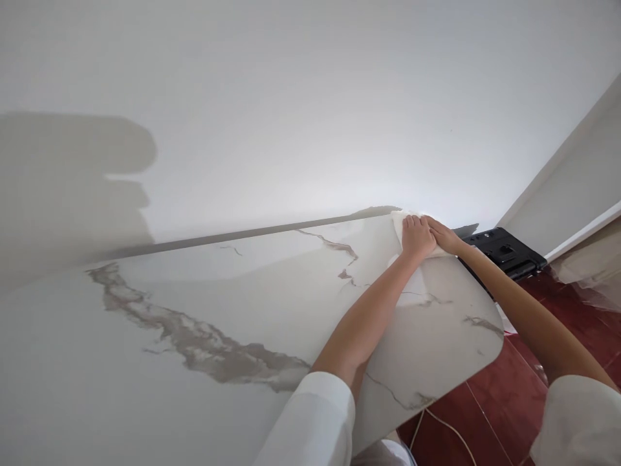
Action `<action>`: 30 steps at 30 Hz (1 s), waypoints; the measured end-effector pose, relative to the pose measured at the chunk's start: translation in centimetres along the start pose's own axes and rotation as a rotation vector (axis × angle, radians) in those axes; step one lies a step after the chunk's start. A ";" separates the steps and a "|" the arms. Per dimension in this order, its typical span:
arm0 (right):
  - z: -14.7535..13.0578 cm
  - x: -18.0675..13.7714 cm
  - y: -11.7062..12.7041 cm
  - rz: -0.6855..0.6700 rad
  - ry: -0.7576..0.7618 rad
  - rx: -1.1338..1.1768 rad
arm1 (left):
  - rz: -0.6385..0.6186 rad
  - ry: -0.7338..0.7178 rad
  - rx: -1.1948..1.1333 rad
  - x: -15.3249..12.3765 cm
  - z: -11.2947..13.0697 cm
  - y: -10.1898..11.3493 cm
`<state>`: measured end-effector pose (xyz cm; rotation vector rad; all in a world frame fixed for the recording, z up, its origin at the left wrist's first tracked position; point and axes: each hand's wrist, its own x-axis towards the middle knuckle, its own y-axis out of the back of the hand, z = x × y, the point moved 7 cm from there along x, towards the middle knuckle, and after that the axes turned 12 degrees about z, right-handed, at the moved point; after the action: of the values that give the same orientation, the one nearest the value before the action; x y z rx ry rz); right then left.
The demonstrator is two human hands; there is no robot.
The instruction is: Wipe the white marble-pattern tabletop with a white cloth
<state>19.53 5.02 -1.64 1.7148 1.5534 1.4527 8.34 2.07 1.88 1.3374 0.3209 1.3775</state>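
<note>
A white cloth [398, 221] lies at the far right corner of a white marble-patterned table top [233, 304]. My left hand [416, 237] presses down on the cloth with its fingers curled over it. My right hand [442, 235] lies beside it, also resting on the cloth with its fingers stretched forward. Both arms reach far across the table, and both wear white sleeves at the upper arm.
A white wall [310, 110] runs right behind the table. A black device [504, 251] sits just past the table's right end. Dark red floor tiles [504, 401] show at the right, with a thin white cable [446, 427] lying on them.
</note>
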 end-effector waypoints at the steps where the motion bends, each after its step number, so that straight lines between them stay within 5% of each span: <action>1: 0.3 -0.8 0.2 0.004 -0.007 0.004 | 0.000 -0.013 -0.002 -0.5 0.5 0.0; 10: -0.1 -9.7 3.3 0.005 0.067 -0.048 | -0.034 -0.085 -0.010 -6.8 6.0 1.5; 19: -2.6 -17.6 7.1 0.129 -0.071 -0.109 | -0.047 -0.163 -0.059 -12.8 10.5 4.1; 25: -7.5 -21.5 7.8 0.267 0.026 -0.201 | -0.054 -0.187 -0.058 -17.0 10.9 6.8; 30: -13.4 -24.6 6.2 0.370 0.078 -0.227 | -0.013 -0.244 -0.011 -21.8 8.6 10.1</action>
<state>14.85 -23.31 -1.64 1.8917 1.0906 1.8143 4.28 -23.11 1.56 1.4741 0.1566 1.1879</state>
